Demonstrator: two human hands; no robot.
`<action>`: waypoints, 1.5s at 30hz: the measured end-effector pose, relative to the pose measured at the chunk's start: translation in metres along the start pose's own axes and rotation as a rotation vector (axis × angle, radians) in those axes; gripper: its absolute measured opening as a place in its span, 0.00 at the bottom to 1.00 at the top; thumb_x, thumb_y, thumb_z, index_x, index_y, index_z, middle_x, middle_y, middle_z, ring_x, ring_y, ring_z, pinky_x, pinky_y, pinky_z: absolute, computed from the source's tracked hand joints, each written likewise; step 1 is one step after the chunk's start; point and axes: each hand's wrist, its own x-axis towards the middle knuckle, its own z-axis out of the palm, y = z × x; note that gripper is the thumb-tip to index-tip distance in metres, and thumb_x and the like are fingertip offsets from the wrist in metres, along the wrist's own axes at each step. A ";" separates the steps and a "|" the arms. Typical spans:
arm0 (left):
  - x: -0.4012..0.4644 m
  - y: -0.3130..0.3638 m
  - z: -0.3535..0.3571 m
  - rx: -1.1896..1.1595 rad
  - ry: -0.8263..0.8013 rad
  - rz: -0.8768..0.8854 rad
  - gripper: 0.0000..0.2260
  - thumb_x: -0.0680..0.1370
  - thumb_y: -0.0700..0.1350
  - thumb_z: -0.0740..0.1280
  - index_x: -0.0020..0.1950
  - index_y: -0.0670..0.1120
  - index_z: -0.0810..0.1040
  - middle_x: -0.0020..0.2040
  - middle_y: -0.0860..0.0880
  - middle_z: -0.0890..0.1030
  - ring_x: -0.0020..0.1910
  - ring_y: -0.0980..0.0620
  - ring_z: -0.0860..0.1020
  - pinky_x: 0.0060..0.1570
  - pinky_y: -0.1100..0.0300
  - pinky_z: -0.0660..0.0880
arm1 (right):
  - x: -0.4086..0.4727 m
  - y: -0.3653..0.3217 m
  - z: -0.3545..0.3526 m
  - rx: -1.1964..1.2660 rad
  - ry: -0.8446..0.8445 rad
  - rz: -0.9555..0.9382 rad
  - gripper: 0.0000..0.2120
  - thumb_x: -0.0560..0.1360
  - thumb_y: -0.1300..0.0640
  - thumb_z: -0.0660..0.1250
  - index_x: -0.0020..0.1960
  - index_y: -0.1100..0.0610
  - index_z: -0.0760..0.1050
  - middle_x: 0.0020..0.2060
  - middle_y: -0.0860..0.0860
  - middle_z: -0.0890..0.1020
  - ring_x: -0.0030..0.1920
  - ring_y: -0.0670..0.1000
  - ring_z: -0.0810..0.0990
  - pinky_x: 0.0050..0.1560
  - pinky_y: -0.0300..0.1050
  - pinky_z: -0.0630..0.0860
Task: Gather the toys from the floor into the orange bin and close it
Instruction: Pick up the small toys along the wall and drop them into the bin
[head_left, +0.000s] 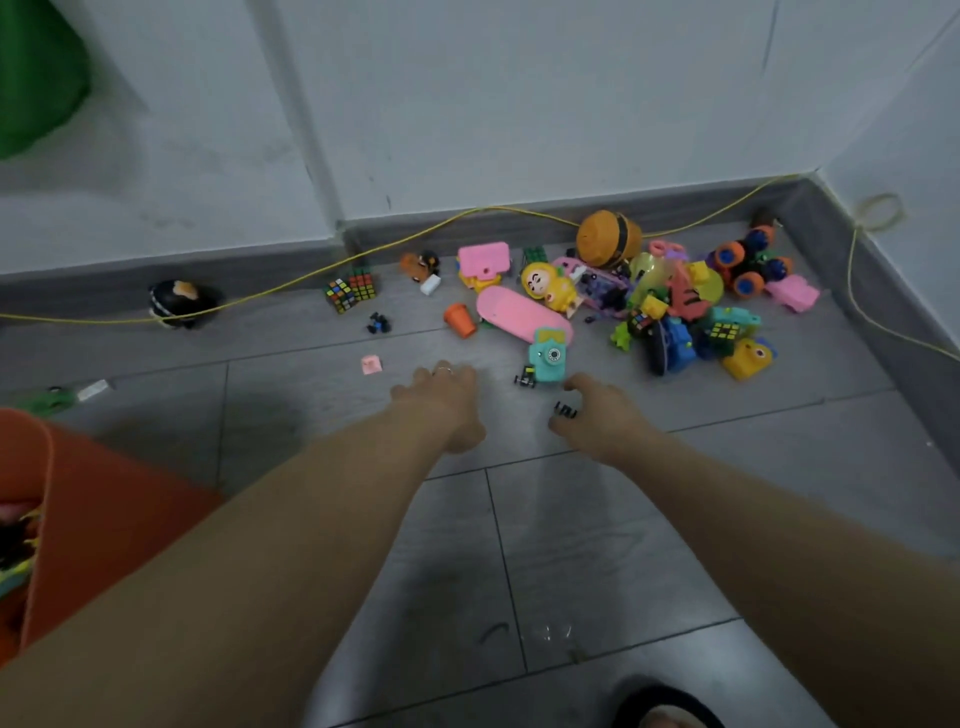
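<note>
The orange bin (109, 519) stands at the lower left with several toys inside. My left hand (441, 402) reaches forward over the floor with relaxed fingers and holds nothing. My right hand (597, 415) curls thumb and fingers round a small black toy (565, 410). Just beyond it stand a teal toy camera (548, 356) and a tiny black car (524, 378). Farther off lie a pink oval board (519, 312), an orange cup (461, 319), a small pink block (371, 365), two puzzle cubes (350, 288) and a dense toy pile (685, 306) at the right.
A yellow cable (311, 273) runs along the grey baseboard and up the right wall. A black round toy (182, 301) sits on it at the left. A green toy (49, 399) and a white piece (93, 389) lie near the bin. My foot (665, 714) shows at the bottom.
</note>
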 end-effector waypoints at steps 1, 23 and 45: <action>0.003 -0.009 0.000 -0.028 0.024 -0.036 0.33 0.77 0.53 0.65 0.78 0.50 0.53 0.77 0.44 0.55 0.74 0.39 0.57 0.67 0.38 0.63 | 0.006 -0.004 0.006 0.002 0.009 -0.016 0.25 0.76 0.49 0.68 0.71 0.53 0.67 0.62 0.60 0.72 0.57 0.59 0.76 0.53 0.45 0.71; 0.046 -0.073 0.013 -0.199 0.257 -0.166 0.09 0.81 0.45 0.62 0.58 0.42 0.70 0.58 0.41 0.71 0.51 0.44 0.74 0.48 0.51 0.74 | 0.048 -0.003 -0.002 1.168 0.088 0.417 0.05 0.73 0.62 0.62 0.47 0.62 0.73 0.31 0.55 0.74 0.31 0.51 0.73 0.32 0.44 0.76; 0.048 0.000 0.003 -0.793 0.105 -0.132 0.11 0.77 0.39 0.60 0.55 0.43 0.79 0.54 0.43 0.79 0.55 0.44 0.77 0.56 0.53 0.76 | 0.060 -0.022 0.018 0.784 0.011 0.184 0.17 0.66 0.51 0.78 0.52 0.53 0.78 0.47 0.51 0.83 0.45 0.49 0.80 0.44 0.46 0.78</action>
